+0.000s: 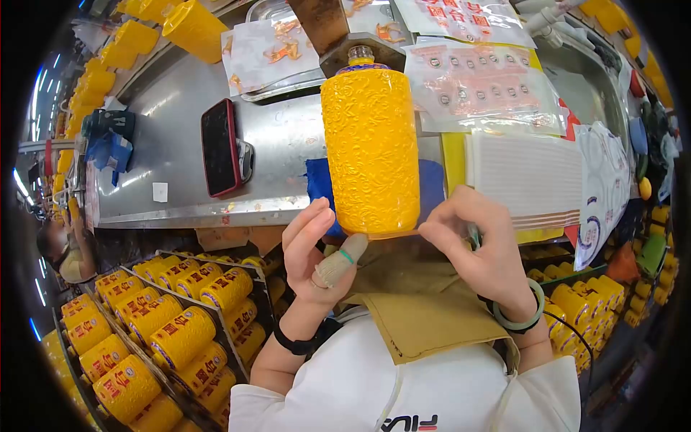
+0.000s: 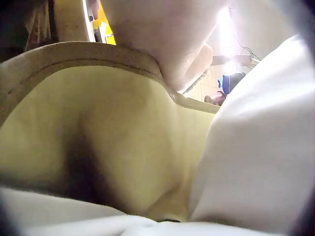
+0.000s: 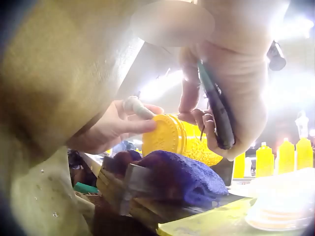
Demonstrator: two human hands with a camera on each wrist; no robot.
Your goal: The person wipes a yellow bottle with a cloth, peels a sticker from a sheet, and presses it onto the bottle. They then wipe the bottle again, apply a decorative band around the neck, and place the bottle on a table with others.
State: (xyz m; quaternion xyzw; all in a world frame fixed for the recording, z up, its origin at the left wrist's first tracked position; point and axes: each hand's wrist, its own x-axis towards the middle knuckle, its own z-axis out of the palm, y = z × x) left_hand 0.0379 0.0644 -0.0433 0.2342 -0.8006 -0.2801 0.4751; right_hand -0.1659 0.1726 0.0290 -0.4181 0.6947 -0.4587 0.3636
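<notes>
A yellow embossed bottle [image 1: 371, 147] lies on its side, its glass neck toward a metal block and its base toward the person. My left hand [image 1: 317, 248] touches the edge of the base with straight fingers; one digit wears a beige cover with a green band. At the other side of the base, my right hand [image 1: 479, 241] has its thumb and forefinger close together beside a thin orange strip [image 1: 394, 235] along the rim. A small dark tool with a green end [image 3: 216, 105] is held in the right palm. The left wrist view shows mostly apron [image 2: 123, 137].
Blue cloth [image 3: 182, 172] lies under the bottle. A phone [image 1: 221, 147] is on the metal bench at left. Printed plastic sheets [image 1: 482, 83] and a stack of white sheets [image 1: 525, 176] lie at right. Racks of yellow bottles [image 1: 169, 335] stand below the bench.
</notes>
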